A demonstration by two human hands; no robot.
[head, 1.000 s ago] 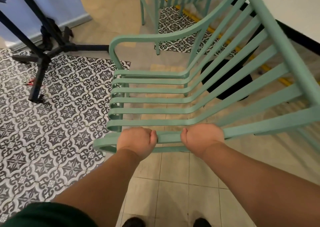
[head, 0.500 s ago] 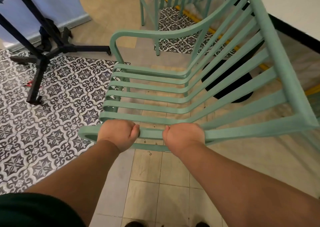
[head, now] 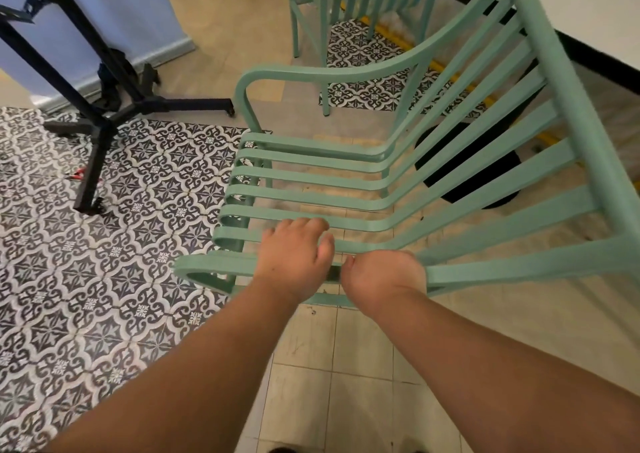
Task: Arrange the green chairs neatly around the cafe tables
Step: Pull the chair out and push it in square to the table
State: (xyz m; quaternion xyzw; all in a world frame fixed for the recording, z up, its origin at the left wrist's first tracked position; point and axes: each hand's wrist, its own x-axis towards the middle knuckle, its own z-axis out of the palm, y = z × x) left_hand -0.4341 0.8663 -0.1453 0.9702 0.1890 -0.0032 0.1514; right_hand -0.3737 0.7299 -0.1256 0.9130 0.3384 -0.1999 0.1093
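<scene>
you stand over a mint-green slatted metal armchair [head: 311, 179], its back just beside the white, black-edged worktop [head: 588, 6] on your right. your right hand [head: 381, 279] curls round the near arm rail. your left hand [head: 294, 262] rests loosely on top, fingers bent, gripping nothing. you seem mid-placement; next, probably square it to the worktop.

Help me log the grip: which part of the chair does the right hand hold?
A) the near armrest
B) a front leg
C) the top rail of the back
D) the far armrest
A: the right hand is curled round the near armrest of the chair.
</scene>
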